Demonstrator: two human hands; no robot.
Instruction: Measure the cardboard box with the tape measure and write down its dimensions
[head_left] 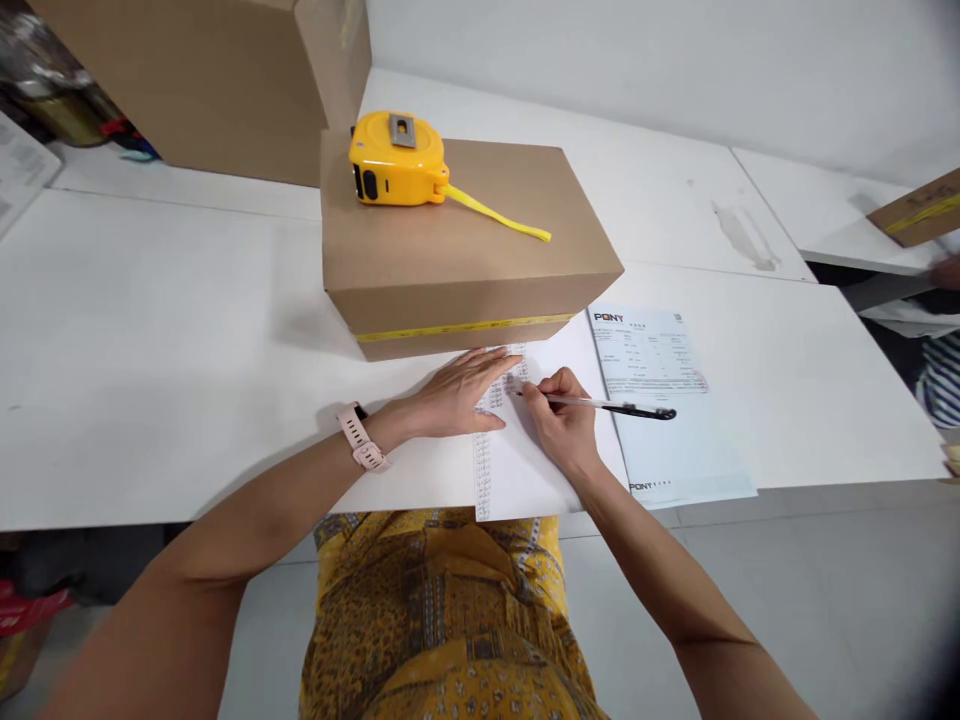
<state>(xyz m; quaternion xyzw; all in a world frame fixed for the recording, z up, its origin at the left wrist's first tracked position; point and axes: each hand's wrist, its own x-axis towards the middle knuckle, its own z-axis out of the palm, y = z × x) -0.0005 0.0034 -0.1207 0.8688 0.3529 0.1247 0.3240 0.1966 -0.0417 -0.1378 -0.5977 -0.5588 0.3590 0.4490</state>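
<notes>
My right hand (562, 420) grips a pen (600, 404) with a clear barrel and black end, its tip on a white sheet of paper (525, 480). Columns of small handwriting run down the paper's left side. My left hand (465, 392) lies flat on the sheet with fingers spread, just left of the pen tip; a pale pink watch band is on that wrist. Right behind my hands stands a closed cardboard box (450, 255) with yellow tape, covering the paper's far end. On top of it rests a yellow tape measure (399, 160) with a yellow strap.
A printed form (675, 440) lies right of the paper on the white table (150, 360). A larger cardboard box (225, 90) stands at the back left. Another taped box (922, 210) and part of a person in striped clothing (941, 380) are at the right edge.
</notes>
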